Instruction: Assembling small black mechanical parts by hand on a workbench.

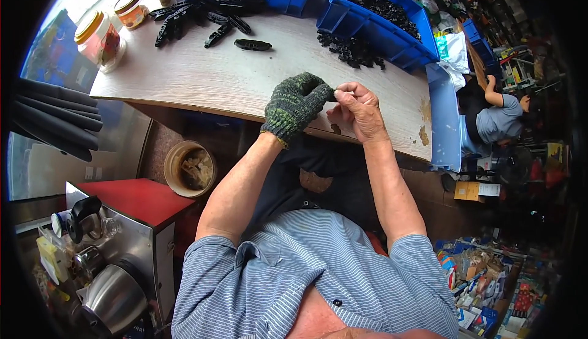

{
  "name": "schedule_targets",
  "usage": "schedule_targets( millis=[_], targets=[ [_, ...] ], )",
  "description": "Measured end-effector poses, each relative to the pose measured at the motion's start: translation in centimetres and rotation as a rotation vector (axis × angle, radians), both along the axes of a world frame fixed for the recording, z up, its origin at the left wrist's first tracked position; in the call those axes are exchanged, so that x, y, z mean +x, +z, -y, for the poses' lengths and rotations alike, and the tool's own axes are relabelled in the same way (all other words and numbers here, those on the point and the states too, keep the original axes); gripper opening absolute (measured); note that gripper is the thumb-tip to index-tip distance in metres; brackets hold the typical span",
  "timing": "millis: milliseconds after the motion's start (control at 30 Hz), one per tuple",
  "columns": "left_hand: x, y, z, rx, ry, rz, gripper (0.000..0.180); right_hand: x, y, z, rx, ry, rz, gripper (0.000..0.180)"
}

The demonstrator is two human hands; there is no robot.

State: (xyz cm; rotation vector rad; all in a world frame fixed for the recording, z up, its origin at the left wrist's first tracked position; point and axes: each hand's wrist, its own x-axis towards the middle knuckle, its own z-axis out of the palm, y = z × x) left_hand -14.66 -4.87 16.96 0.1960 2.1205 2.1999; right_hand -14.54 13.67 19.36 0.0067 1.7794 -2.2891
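In the head view the left hand (296, 105), in a dark green knitted glove, meets the bare right hand (358, 111) above the near edge of the wooden worktop (202, 78); the right hand's grip is pinched shut on the glove's fingertip, the left hand's fingers curl and hold nothing visible; flat black plastic parts (202, 15) lie well apart at the far side, small black pieces (350, 49) sit beside a blue bin (373, 29); two jars (101, 41) stand at the left
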Motion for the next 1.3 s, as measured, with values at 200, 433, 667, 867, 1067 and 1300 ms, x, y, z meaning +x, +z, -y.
schedule_targets(
  millis=[200,433,667,867,1067,1300],
  targets=[
    [0.5,0.2,0.0,0.104,0.051,0.036,0.028,-0.1,0.1,0.2,0.115,-0.057,-0.011,0.031],
    [1.0,0.6,0.3,0.217,0.071,0.108,0.026,0.2,0.8,0.7,0.322,0.061,0.000,0.046],
    [1.6,1.0,-0.6,0.293,0.049,0.127,0.023,0.5,-0.6,1.0,0.275,-0.073,-0.082,0.041],
    [1.5,0.2,-0.4,0.125,0.071,-0.036,0.023,0.8,-0.7,-0.2,0.064,-0.062,-0.091,0.033],
    [-4.2,1.2,6.7,-0.986,0.601,-0.805,0.033,-0.3,-0.1,-7.2,0.022,-0.481,-0.034,0.035],
    [-7.6,-0.6,10.3,-1.288,0.462,-0.670,0.022,-1.6,0.9,-12.9,0.138,-0.948,0.038,0.044]
  ],
)
